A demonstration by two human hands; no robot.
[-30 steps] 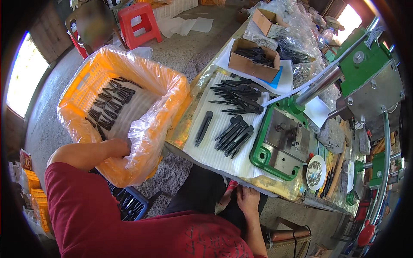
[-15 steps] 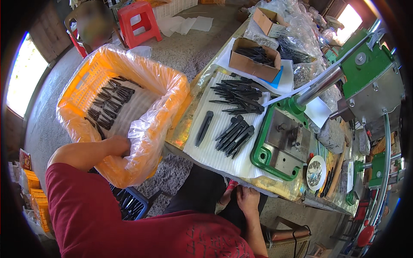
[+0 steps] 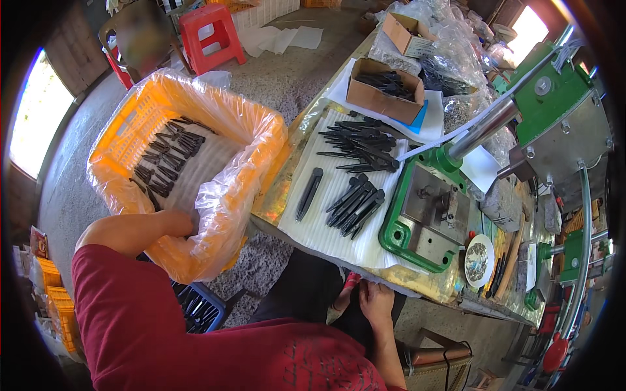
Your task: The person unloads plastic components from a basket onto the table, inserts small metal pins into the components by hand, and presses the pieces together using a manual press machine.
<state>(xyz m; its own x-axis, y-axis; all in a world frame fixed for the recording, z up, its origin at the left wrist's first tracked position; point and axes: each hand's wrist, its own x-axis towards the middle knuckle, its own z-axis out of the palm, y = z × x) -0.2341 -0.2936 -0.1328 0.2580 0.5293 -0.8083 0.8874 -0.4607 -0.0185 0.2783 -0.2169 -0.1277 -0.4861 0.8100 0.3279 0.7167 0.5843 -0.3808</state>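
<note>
Head view, with clock directions taken from its middle: little differs from half a second ago; the left forearm (image 3: 127, 231) has shifted slightly, the visible end of the left hand (image 3: 180, 223) sitting a touch nearer 9 o'clock; the right hand (image 3: 376, 303) lies as before on the dark trousers (image 3: 293, 287) at 5 o'clock, and the black pieces (image 3: 171, 156) in the orange crate (image 3: 134, 130) keep the same rows; on the table (image 3: 268, 201) the heap (image 3: 362, 144), bunch (image 3: 355, 205) and lone piece (image 3: 309, 194) are unchanged; the left hand is down inside the crate, between 8 and 9 o'clock, its fingers hidden, so I cannot tell whether it grasps anything; the right hand's fingers look curled in, but whether they hold something I cannot tell; the crate, spreading from 8 to 11 o'clock, has a clear liner (image 3: 225, 195) over its rim, and its pieces lie on a pale sheet (image 3: 208, 159), toward its own 10 o'clock side; at 7 to 8 o'clock a blue basket (image 3: 212, 298), partly covered by the sleeve (image 3: 124, 313), holds more black pieces; at 1 o'clock a carton (image 3: 375, 107) holds black pieces too; the carton behind it (image 3: 398, 36) has contents too small to tell; at 4 o'clock a white dish (image 3: 472, 279) holds greyish bits, near the green press (image 3: 424, 195)
</note>
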